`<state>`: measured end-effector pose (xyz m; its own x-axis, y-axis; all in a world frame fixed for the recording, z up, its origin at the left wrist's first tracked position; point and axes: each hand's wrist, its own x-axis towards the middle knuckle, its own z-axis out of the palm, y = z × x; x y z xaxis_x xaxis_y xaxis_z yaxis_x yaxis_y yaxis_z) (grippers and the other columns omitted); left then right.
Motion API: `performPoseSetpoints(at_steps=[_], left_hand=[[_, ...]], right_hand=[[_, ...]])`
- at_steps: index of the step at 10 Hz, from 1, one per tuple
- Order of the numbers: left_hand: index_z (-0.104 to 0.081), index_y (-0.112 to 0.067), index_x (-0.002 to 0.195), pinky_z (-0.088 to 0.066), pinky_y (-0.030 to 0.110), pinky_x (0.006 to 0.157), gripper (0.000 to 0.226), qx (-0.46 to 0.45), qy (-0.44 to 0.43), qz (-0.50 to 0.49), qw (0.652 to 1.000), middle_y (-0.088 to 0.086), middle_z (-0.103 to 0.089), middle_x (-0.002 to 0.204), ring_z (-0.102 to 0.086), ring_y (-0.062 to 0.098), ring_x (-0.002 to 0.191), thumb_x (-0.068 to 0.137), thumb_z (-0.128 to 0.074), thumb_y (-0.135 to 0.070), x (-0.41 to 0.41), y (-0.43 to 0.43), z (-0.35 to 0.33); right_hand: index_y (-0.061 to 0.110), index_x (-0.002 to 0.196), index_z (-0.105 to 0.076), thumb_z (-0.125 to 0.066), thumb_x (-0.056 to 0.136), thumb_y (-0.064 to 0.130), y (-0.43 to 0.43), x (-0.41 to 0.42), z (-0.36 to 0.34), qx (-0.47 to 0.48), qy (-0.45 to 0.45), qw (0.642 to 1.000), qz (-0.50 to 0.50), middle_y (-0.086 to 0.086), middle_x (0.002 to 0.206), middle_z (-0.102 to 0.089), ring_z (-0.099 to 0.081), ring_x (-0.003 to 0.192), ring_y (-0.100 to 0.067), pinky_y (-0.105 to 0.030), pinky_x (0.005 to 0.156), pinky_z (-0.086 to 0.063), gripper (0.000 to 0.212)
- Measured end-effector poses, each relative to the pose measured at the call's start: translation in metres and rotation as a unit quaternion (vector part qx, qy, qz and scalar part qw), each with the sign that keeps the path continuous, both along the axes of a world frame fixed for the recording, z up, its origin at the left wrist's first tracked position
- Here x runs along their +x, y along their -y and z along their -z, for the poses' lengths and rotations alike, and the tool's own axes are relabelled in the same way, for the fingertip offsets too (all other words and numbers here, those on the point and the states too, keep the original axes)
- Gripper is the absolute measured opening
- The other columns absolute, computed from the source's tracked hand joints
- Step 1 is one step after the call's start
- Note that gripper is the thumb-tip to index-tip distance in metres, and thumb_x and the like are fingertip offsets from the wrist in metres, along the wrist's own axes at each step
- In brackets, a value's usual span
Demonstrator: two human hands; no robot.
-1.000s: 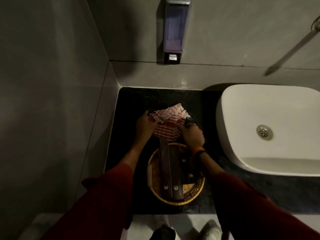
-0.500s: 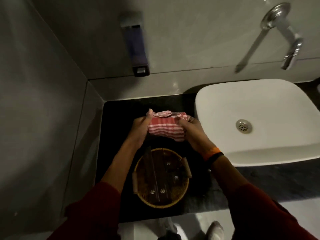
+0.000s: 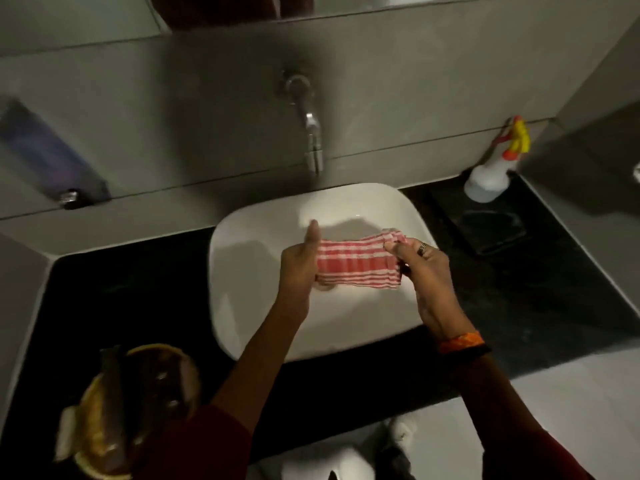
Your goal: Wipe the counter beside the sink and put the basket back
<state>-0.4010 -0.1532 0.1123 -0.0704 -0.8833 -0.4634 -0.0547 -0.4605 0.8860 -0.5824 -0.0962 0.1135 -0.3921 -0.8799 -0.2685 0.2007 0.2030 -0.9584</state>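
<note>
Dim light is cast over grey tiled walls (image 3: 398, 109). A chrome tap (image 3: 311, 133) is mounted on the back wall, with a mirror's lower edge (image 3: 450, 3) seen above. A blurred dispenser (image 3: 45, 154) is fixed at the left. Pale floor (image 3: 571, 393) is seen at the lower right.

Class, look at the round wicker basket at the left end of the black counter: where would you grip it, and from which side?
Grip the basket by its woven rim at two opposite edges, one hand each side, coming down from above. It is wide, round and shallow, with dark tools lying across the middle, so a centre grip is blocked. Both hands now hold the striped cloth over the sink.
</note>
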Motion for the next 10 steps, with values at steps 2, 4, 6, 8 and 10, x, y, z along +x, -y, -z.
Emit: performPoseSetpoints(at_steps=[2,4,6,8,10], left_hand=[[-0.075,-0.006,0.103,-0.053,0.033,0.085,0.024,-0.105,0.054,0.050,0.992,0.012,-0.076,0.098,-0.070,0.015,0.085,0.091,-0.071,-0.027,-0.164,-0.002,0.012],[-0.066,-0.023,0.113,-0.059,0.017,0.074,0.040,-0.089,0.025,0.002,0.996,-0.009,-0.075,0.097,-0.072,0.002,0.089,0.081,-0.078,-0.044,-0.282,0.008,0.037],[-0.073,-0.013,0.098,-0.061,0.029,0.077,0.011,-0.055,0.027,0.023,0.998,0.006,-0.076,0.100,-0.072,0.018,0.091,0.090,-0.072,-0.020,-0.351,0.044,0.090],[-0.041,-0.006,0.139,-0.053,0.046,0.098,0.057,-0.112,0.240,0.116,0.957,0.021,-0.051,0.134,-0.056,0.035,0.118,0.091,-0.070,-0.014,-0.372,0.059,0.131],[-0.029,-0.010,0.155,-0.029,0.055,0.119,0.058,-0.283,0.419,0.233,0.831,0.021,-0.026,0.162,-0.024,0.040,0.149,0.102,-0.048,-0.024,-0.355,0.068,0.113]], right_hand=[[0.016,0.133,-0.055,-0.076,0.084,0.016,0.009,-0.165,0.017,0.010,-0.021,0.993,0.117,-0.009,0.126,-0.067,-0.071,0.104,-0.017,-0.029,0.079,-0.060,0.053],[0.024,0.082,-0.075,-0.079,0.080,0.036,0.021,-0.278,0.039,-0.010,-0.069,0.993,0.100,0.000,0.082,-0.078,-0.075,0.078,-0.016,-0.039,0.074,-0.063,0.013],[0.007,0.098,-0.074,-0.082,0.081,0.028,0.073,-0.352,0.085,0.095,-0.171,0.981,0.019,-0.010,0.099,-0.077,-0.073,0.099,-0.025,-0.038,0.089,-0.061,0.028],[0.005,0.138,-0.052,-0.080,0.080,0.030,0.104,-0.371,0.125,0.254,-0.465,0.824,-0.202,-0.022,0.142,-0.050,-0.047,0.133,-0.041,-0.051,0.107,-0.045,0.070],[0.012,0.144,-0.043,-0.077,0.079,0.048,0.109,-0.346,0.109,0.158,-0.626,0.749,-0.149,-0.015,0.152,-0.038,-0.036,0.138,-0.038,-0.052,0.109,-0.034,0.081]])
